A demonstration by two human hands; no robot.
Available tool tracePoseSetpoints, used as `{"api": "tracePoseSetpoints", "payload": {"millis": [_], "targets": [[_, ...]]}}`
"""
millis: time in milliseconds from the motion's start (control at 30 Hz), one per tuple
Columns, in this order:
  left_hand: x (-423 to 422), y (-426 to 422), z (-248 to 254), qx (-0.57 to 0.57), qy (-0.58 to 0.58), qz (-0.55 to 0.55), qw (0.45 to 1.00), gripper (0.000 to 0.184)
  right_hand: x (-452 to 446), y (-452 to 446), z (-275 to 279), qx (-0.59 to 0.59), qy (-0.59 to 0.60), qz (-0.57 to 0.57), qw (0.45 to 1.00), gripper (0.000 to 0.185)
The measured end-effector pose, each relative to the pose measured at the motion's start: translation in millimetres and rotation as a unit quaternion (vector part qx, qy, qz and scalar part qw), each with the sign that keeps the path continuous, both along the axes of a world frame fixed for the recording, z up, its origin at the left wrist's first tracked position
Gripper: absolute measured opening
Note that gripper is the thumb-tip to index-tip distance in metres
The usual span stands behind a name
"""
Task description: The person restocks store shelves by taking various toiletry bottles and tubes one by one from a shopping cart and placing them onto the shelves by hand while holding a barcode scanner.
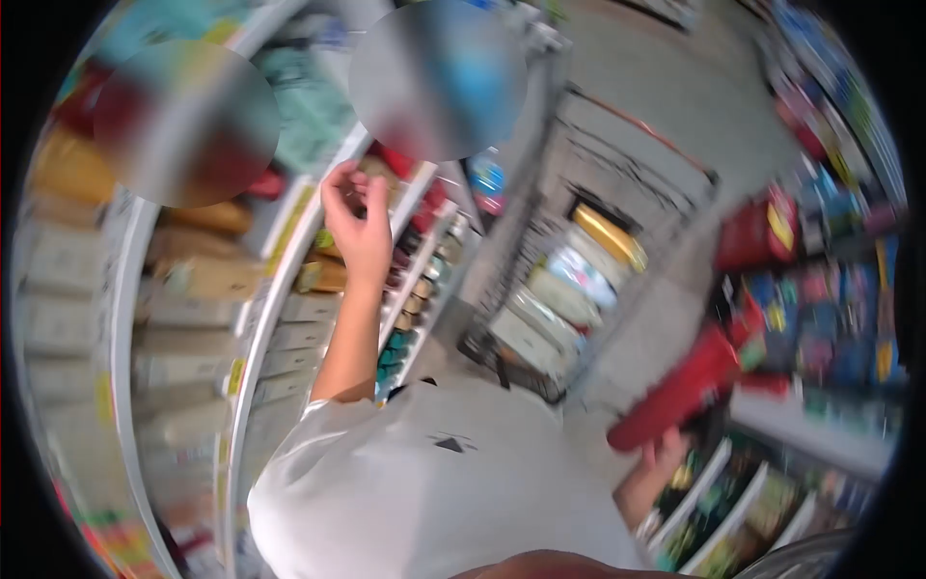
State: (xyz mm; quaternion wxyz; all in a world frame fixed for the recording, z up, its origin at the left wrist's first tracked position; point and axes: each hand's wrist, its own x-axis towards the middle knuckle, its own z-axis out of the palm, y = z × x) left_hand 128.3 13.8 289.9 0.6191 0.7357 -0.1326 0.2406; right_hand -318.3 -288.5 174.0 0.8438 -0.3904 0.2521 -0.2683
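My left hand point(362, 217) is raised in front of the shelves, its fingers curled but apart, with nothing seen between them. Near it is the white edge of a shelf point(275, 275) with yellow labels. At the lower right, my right hand point(664, 454) holds a long red package point(675, 391) from below, near its lower end. The package is tilted, and blur hides its details. Ahead stands a wire shopping cart point(632, 130) with several bagged packages point(555, 294) and a golden one point(610, 236) in it.
Shelves of beige packages point(193, 372) run along the left. On the right are shelves with red and blue goods point(820, 299). Grey floor point(714, 58) shows beyond the cart. Two round blurred patches cover part of the upper left.
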Motion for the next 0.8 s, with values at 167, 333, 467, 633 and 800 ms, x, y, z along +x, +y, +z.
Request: {"api": "tracePoseSetpoints", "payload": {"millis": [167, 333, 467, 633, 800], "targets": [[-131.5, -95.7, -11.9, 0.017, 0.290, -0.581, 0.760, 0.070, 80.6, 48.6, 82.2, -0.080, -0.034, 0.039, 0.995, 0.097], [-168.3, -92.8, -10.0, -0.061, 0.289, -0.561, 0.773, 0.070, 116.2, 69.8, 125.2, -0.460, 0.112, 0.131, 0.871, 0.052], [-144.3, -70.0, -16.5, -0.247, 0.447, -0.495, 0.703, 0.051, 128.5, 98.3, 133.6, -0.225, 0.112, 0.116, 0.961, 0.036], [-107.1, -39.0, -6.7, -0.356, 0.523, -0.493, 0.597, 0.078, 117.6, 104.9, 143.9, -0.445, 0.138, 0.179, 0.867, 0.041], [-92.8, -33.8, -37.4, -0.610, 0.421, -0.641, 0.197, 0.059, 126.1, 107.3, 126.9, -0.470, 0.055, 0.325, 0.819, 0.045]]}}
